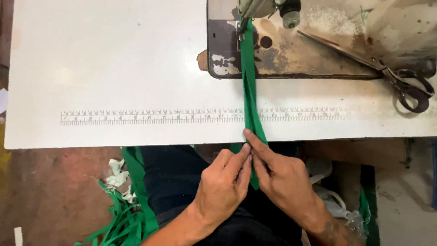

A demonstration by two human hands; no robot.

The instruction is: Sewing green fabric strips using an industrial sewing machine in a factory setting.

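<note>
Both hands pinch a green strip (249,91) at the table's near edge: the left hand (223,184) and right hand (282,182) have fingertips closed on it, apparently folding it flat and taut. The strip runs far to the sewing machine (255,9). Scissors (387,73) lie right on the worn white table (114,68), a printed ruler (150,116) along it; green scraps (127,223) litter the floor.

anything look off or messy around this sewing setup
The sewing machine bed is badly worn, its paint chipped and stained brown. Loose green strips and white scraps lie strewn on the floor. The green strip itself runs straight, pinched by the left hand and right hand.
</note>
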